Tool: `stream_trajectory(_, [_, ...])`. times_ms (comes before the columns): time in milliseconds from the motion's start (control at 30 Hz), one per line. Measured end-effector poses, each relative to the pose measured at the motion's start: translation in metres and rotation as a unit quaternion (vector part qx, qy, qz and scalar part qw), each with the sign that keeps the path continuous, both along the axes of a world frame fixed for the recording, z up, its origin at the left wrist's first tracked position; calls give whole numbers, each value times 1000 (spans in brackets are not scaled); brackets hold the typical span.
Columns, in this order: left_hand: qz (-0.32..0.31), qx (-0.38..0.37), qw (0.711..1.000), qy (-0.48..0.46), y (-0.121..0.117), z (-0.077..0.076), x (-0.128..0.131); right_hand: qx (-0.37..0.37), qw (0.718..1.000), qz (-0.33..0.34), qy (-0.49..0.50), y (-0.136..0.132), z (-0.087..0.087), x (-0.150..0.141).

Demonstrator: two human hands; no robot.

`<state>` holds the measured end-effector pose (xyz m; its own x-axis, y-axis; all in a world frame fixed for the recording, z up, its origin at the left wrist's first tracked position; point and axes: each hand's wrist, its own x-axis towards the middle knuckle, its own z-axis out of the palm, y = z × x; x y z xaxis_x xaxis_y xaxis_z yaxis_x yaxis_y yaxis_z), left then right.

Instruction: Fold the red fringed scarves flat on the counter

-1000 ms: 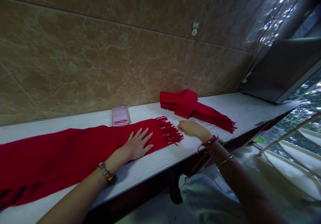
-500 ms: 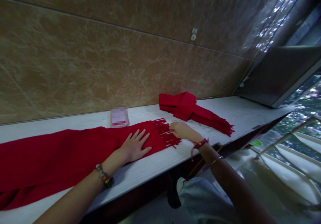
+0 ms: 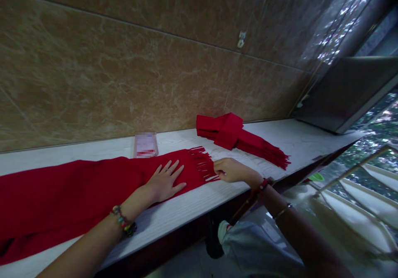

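Observation:
A long red scarf (image 3: 81, 191) lies along the white counter and runs off the left edge of the view. My left hand (image 3: 163, 182) rests flat on it near its right end, fingers spread. At that end hangs a fringe (image 3: 202, 162) of separate tassels. My right hand (image 3: 234, 171) is closed in a pinch at the fringe's lower tips; the fingertips partly hide the strands. Behind it, a second red scarf (image 3: 228, 132) lies folded and crossed over itself, its own fringe pointing right.
A small pale packet (image 3: 145, 145) with a blurred label lies between the long scarf and the brown tiled wall (image 3: 124, 74). A dark panel-like box (image 3: 351, 91) stands at the counter's far right end. The counter's front edge (image 3: 174, 224) runs below my hands.
My right hand has moved slightly right and toward the counter's front edge, along the fringe. The left hand stays flat on the scarf.

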<state>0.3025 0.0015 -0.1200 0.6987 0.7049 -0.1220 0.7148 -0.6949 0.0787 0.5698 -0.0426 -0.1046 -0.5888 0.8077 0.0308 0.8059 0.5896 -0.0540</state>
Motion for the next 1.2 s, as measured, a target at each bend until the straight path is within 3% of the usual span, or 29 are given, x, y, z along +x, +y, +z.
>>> stream_trajectory(133, [5,-2,1000,-4,0,0,1,23,999,-39,14,-3,5,21])
stream_trajectory(267, [9,-1,1000,0,1,-1,1,68,989,31,130,-3,1,-15])
stream_trajectory(400, [11,-2,1000,7,1,-2,1,41,992,68,93,5,-7,-37])
stream_trajectory(567, [2,-3,1000,6,0,0,-1,43,998,-38,11,8,-10,18])
stream_trajectory(667, [2,-7,1000,5,0,0,-1,52,995,-81,27,5,-3,42])
stream_trajectory(733, [2,-7,1000,0,0,0,0,72,991,-70,85,6,4,34])
stream_trajectory(833, [2,-5,1000,-9,1,-2,0,113,980,-25,159,19,10,-6])
stream_trajectory(900, [2,-1,1000,-10,2,-3,0,112,983,3,146,33,8,-36])
stream_trajectory(1000, [3,3,1000,-3,2,-4,0,78,995,-32,60,55,0,-60])
stream_trajectory(1067, [4,1,1000,3,2,-4,0,68,995,-62,28,64,-6,-55])
stream_trajectory(1200, [3,-8,1000,0,1,-3,0,76,990,-119,11,63,-11,-15])
